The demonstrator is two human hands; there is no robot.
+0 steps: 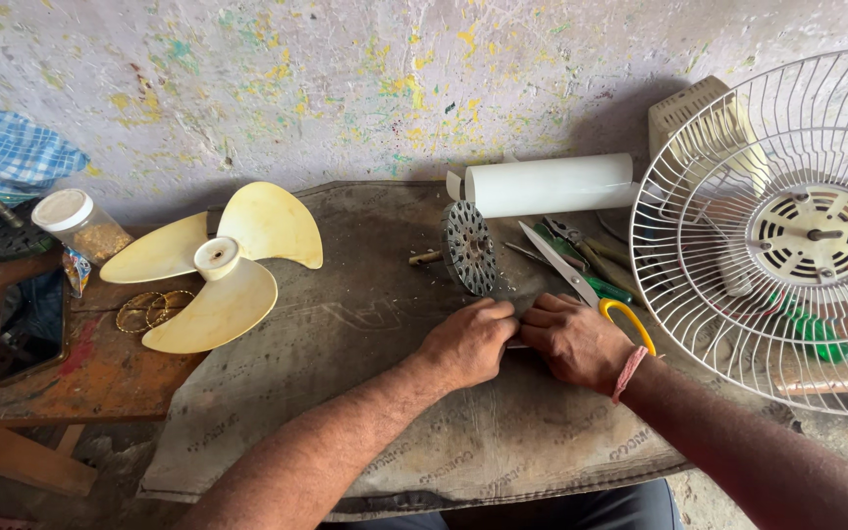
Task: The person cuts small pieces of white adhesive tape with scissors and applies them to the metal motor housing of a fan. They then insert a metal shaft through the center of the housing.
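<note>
My left hand (468,341) and my right hand (571,339) meet knuckle to knuckle on a grey mat (345,334). Their fingers are curled together over something small and thin between them; what it is stays hidden. Just beyond the hands a round slotted metal motor core (469,247) stands on edge. A roll of white sheet (550,185) lies behind it. Yellow-handled scissors (591,290) lie by my right hand, blades pointing away.
A cream three-blade fan propeller (216,263) lies at the left on an orange wooden board (90,378). A white wire fan guard with motor (787,231) fills the right. Green-handled tools (596,260), a lidded jar (79,224), a phone (29,324), checked cloth (7,152).
</note>
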